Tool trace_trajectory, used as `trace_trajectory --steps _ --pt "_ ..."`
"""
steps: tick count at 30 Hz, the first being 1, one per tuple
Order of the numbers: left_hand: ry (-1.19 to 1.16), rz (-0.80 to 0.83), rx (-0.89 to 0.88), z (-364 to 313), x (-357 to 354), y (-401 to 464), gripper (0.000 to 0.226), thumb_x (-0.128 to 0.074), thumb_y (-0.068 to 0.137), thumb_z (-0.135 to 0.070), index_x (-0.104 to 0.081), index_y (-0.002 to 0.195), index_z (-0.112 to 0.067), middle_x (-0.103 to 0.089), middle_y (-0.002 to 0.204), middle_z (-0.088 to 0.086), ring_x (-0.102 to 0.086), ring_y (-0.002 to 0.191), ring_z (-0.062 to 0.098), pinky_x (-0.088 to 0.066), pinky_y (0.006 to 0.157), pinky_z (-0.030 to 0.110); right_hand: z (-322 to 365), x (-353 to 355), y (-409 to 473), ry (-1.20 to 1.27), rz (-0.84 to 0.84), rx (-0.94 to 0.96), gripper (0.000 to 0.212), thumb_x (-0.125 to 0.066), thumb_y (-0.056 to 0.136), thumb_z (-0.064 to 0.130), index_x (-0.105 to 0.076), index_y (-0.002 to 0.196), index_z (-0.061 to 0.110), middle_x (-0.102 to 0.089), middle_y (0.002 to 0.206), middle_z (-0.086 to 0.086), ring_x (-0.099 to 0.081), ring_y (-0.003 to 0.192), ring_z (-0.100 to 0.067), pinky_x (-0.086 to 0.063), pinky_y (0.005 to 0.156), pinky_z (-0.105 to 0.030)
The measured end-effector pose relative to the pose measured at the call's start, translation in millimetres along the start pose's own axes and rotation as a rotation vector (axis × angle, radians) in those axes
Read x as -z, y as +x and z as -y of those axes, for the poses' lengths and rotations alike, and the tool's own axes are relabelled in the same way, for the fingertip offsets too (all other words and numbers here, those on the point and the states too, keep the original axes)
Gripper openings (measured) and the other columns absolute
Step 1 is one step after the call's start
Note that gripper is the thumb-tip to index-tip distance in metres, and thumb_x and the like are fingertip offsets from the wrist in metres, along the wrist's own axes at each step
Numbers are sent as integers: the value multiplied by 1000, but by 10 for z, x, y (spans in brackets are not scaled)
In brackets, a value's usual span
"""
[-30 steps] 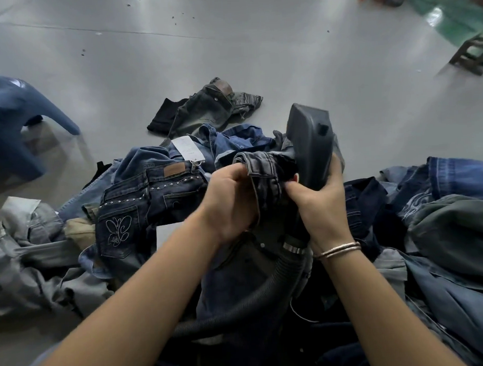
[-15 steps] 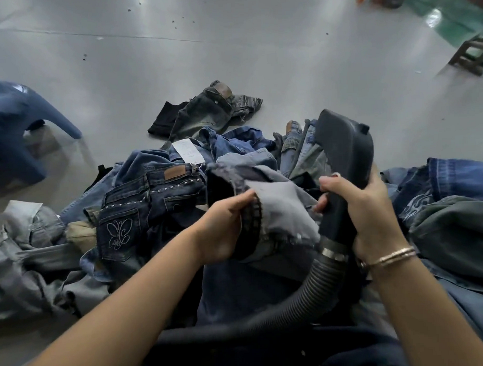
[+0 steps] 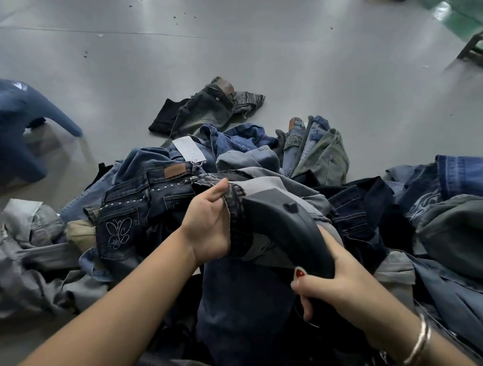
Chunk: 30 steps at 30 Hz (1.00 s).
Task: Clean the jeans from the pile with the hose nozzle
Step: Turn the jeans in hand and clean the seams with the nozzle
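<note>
Jeans (image 3: 266, 209), grey rumpled denim, meet curved black plastic nozzle (image 3: 288, 230).

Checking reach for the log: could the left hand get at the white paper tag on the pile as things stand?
Probably not straight away: the left hand grips the grey jeans. The white paper tag lies uncovered beyond it, so once freed the way looks open.

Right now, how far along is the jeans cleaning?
Done: possibly one dark pair lying apart on the floor, though that's a guess.
In hand: the left hand grips the waistband of a grey pair while the right hand holds the hose nozzle with its head against that fabric.
Left: most of it; the pile spreads both sides.
</note>
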<state>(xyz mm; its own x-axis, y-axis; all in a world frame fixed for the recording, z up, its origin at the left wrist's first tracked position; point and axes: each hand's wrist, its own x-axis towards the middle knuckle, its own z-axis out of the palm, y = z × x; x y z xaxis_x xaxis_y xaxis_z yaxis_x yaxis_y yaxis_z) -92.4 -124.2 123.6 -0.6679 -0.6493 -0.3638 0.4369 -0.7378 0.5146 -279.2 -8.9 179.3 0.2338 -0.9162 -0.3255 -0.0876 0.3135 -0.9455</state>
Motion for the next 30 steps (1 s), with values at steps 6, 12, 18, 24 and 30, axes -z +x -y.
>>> trace_trajectory --steps 6,12,18,24,30 --pt "79 134 146 206 -50 4 65 -26 93 -52 -71 113 -10 -69 115 11 -63 111 26 -47 99 40 124 38 172 75 -166 17 48 -61 75 -10 -53 112 20 -53 53 -3 -49 38 -22 -44 41 -27" --pt "-82 153 43 113 -27 23 90 -19 89 -73 -50 136 -2 -51 136 24 -45 131 36 -37 109 48 264 191 248 171 -204 40 35 -63 75 -10 -53 94 17 -53 58 -5 -50 40 -21 -48 40 -32" --pt "-124 216 -17 24 44 72 113 -11 76 -89 -45 140 -1 -43 144 24 -40 135 37 -32 111 48 90 -83 57 40 64 -26 59 -60 63 3 -50 117 26 -53 53 0 -50 38 -23 -42 41 -25" --pt "-87 256 71 176 -10 94 105 -15 76 -88 -48 138 -9 -54 136 19 -51 126 34 -43 103 45 162 -134 130 66 -74 -34 55 -63 69 -2 -52 115 26 -54 52 -1 -48 38 -24 -41 43 -29" --pt "-60 245 56 192 -40 72 109 -12 74 -88 -62 125 -5 -61 126 19 -59 117 33 -50 95 43 305 34 299 173 -205 -1 33 -55 81 -14 -53 100 13 -51 55 -7 -47 40 -21 -46 41 -30"
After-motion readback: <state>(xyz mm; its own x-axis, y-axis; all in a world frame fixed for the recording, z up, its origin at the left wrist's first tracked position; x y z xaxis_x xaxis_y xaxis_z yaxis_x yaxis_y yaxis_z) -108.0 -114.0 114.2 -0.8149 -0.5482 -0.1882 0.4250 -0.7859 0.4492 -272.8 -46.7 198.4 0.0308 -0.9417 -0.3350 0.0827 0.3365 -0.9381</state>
